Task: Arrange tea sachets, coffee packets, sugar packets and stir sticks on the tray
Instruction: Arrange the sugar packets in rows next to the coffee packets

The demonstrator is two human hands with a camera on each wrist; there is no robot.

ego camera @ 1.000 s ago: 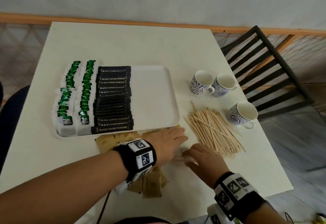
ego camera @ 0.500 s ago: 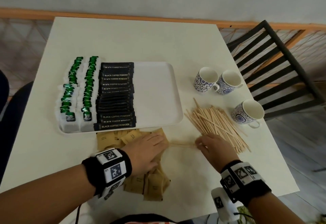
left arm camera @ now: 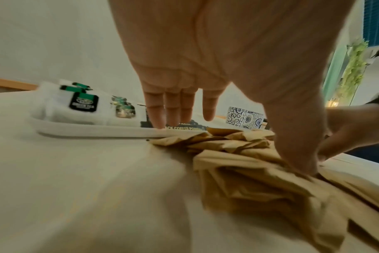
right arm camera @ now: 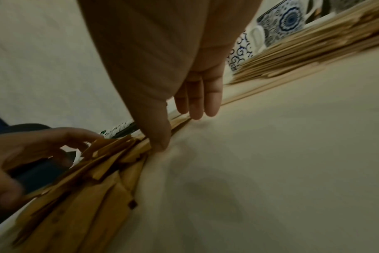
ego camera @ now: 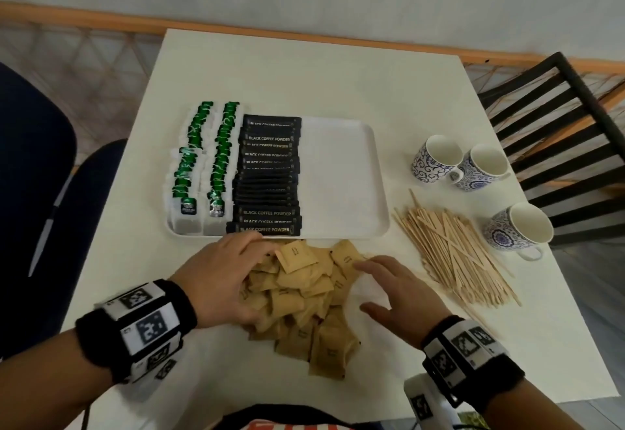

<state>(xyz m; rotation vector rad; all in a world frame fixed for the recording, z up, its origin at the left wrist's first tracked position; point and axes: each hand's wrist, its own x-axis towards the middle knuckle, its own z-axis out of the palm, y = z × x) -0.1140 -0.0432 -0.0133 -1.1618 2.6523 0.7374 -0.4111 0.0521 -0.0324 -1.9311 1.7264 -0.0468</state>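
A heap of brown sugar packets [ego camera: 304, 291] [left arm camera: 255, 176] [right arm camera: 93, 174] lies on the table just in front of the white tray [ego camera: 341, 172] [left arm camera: 93, 131]. On the tray's left part stand two rows of green tea sachets [ego camera: 203, 165] [left arm camera: 82, 102] and a row of black coffee packets [ego camera: 269, 176]. My left hand [ego camera: 223, 280] [left arm camera: 206, 102] presses the heap's left side with straight fingers. My right hand [ego camera: 389, 287] [right arm camera: 184, 109] touches its right side, fingers spread. Wooden stir sticks [ego camera: 453, 253] [right arm camera: 303, 51] lie piled to the right.
Three blue-patterned cups [ego camera: 436, 157] [ego camera: 483, 167] [ego camera: 517, 231] stand right of the tray and sticks. A black slatted chair [ego camera: 558, 132] is beyond the table's right edge, a dark blue seat [ego camera: 37, 193] at the left. The tray's right half is bare.
My right hand left the stir sticks and came back to the sugar heap. Both hands have pushed the packets together into a tighter pile between them.
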